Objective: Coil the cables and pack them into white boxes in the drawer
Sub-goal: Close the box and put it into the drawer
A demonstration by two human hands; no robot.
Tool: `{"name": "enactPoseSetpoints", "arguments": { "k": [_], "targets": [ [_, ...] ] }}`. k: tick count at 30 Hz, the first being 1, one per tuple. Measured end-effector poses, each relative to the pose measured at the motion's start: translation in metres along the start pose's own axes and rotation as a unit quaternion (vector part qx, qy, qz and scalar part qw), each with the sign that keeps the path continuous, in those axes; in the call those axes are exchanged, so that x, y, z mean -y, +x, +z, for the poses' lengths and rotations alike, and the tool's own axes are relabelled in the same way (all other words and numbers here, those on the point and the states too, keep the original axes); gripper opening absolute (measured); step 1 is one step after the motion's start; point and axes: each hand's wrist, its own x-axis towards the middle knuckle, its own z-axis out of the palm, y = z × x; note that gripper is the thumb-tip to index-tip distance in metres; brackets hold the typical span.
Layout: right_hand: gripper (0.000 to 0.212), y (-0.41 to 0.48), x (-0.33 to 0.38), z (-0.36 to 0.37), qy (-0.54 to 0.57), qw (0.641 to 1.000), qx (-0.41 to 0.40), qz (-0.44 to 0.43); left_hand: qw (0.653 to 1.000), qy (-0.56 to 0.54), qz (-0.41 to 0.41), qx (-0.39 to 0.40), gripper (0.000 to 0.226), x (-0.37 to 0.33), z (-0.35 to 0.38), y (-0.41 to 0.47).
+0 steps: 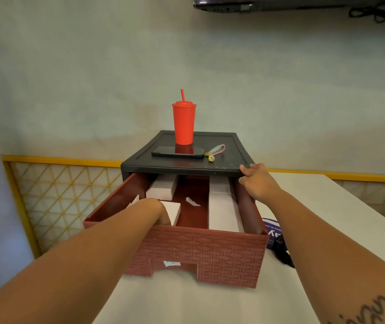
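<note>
Head view: drawer (200, 251), maroon with a woven-pattern front, stands pulled out toward the person from a black cabinet (186, 168) on a white table (327, 206).

Three white boxes lie inside it, each with its long axis running front to back. The long white box (224, 206) lies along the right wall, its far end under the cabinet top. The rear white box (162, 187) sits at the back left, also partly under the cabinet. The near white box (172, 211) lies front left, apart from the long one, with bare drawer floor and a white paper scrap (192, 202) between them.

The left hand (155, 210) reaches over the front wall and lies on the near white box. Its fingers bend downward, but their tips are hidden, so I cannot tell whether they grasp it.

The right hand (255, 182) holds the cabinet's front right corner, fingers curled over the top edge and thumb against the front.

On the cabinet top stand a red tumbler (184, 123) with a straw, a dark phone (177, 152) just in front of it, and a pastel strap (216, 152) beside the phone.

Just right of the drawer lies a blue printed item (273, 232).
</note>
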Motion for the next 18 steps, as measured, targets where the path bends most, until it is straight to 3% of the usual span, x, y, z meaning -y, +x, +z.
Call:
{"name": "enactPoseSetpoints", "arguments": {
  "k": [2,5,8,11,14,18],
  "targets": [
    [0.044,-0.001,0.0,0.001,-0.025,1.0,-0.002,-0.01,1.0,-0.017,0.009,-0.006,0.06,0.001,0.0,0.0],
    [0.049,-0.005,0.001,-0.001,0.015,1.0,0.009,-0.01,0.994,-0.061,0.04,-0.076,0.065,0.003,-0.008,-0.009],
    [0.054,-0.013,0.003,-0.011,0.065,0.997,0.048,0.001,0.986,-0.045,0.076,-0.14,0.056,0.008,-0.024,-0.028],
    [0.054,-0.026,0.008,-0.024,0.179,0.983,0.046,0.022,0.981,-0.093,0.116,-0.127,0.038,0.019,-0.043,-0.059],
    [0.049,-0.05,0.019,-0.039,0.219,0.974,0.041,0.025,0.969,-0.16,0.163,-0.092,0.048,0.026,-0.052,-0.091],
    [0.044,-0.094,0.036,-0.056,0.325,0.943,0.071,0.029,0.95,-0.102,0.265,-0.129,0.073,0.025,-0.039,-0.141]
  ]
}}
